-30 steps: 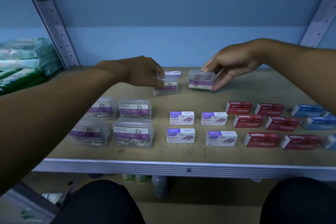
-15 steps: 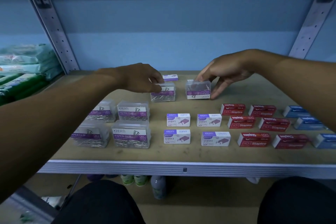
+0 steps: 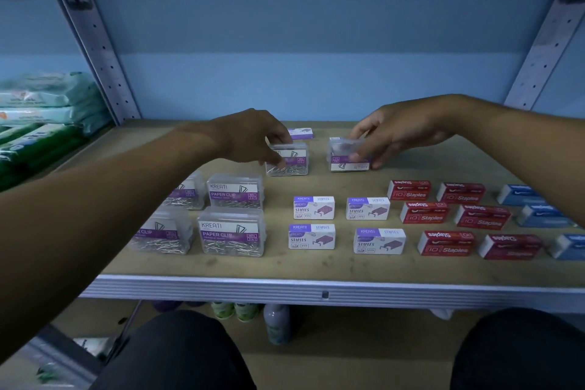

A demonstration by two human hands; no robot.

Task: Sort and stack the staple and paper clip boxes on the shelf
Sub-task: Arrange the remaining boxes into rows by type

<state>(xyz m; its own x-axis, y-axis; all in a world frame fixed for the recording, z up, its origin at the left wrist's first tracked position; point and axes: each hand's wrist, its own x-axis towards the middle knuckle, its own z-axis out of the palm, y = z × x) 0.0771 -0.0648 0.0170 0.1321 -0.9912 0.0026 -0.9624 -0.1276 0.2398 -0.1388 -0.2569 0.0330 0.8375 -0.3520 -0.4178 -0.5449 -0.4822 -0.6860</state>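
My left hand (image 3: 253,136) grips a clear paper clip box (image 3: 289,160) standing on the shelf board (image 3: 316,263). My right hand (image 3: 402,133) grips a second clear paper clip box (image 3: 345,158), its label upside down. Several more clear paper clip boxes (image 3: 232,231) sit in a block at the front left. White and purple staple boxes (image 3: 313,207) lie in the middle. Red staple boxes (image 3: 424,212) and blue boxes (image 3: 538,215) lie to the right. One small purple box (image 3: 302,133) lies behind my left hand.
Metal shelf uprights (image 3: 95,41) stand at both back corners. Green and white soft packs (image 3: 41,123) are stacked on the neighbouring shelf to the left. Bottles (image 3: 277,323) stand on the floor below the shelf edge. My knees fill the bottom of the view.
Both hands have drawn their paper clip boxes a little nearer to me and set them lower on the board. The other boxes have not moved.
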